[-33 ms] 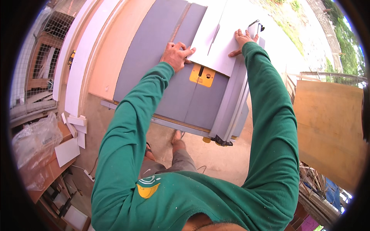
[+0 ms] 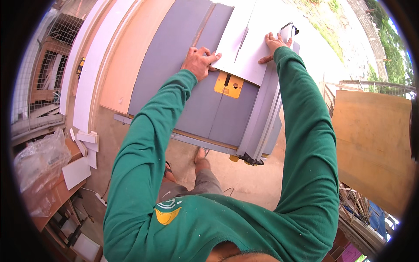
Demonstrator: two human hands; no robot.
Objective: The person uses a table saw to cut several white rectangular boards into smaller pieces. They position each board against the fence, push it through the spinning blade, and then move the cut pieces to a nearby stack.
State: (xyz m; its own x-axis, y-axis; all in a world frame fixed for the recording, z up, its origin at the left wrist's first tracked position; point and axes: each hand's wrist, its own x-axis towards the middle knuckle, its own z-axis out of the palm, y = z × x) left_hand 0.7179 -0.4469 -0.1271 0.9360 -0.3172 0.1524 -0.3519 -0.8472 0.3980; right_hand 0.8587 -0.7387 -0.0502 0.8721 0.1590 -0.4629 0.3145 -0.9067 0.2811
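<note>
A white board (image 2: 255,54) is lying on the grey table saw (image 2: 174,48), its near edge running along the yellow insert (image 2: 232,89). The left hand (image 2: 199,63), half curled, is touching the board's left edge (whether pinching, I cannot tell); the right hand (image 2: 276,46) is resting open on it, near the fence (image 2: 258,122).

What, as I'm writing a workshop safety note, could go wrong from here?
The bare left hand and bare right hand lie on either side of the thin, grey, blade-like strip standing through the flat white board; if it is a moving blade, a slip might cause injury.
Uneven pressure might twist the board against the long grey metal fence and make it bind.
The long green fabric sleeves, reaching the wrists, might snag.
</note>
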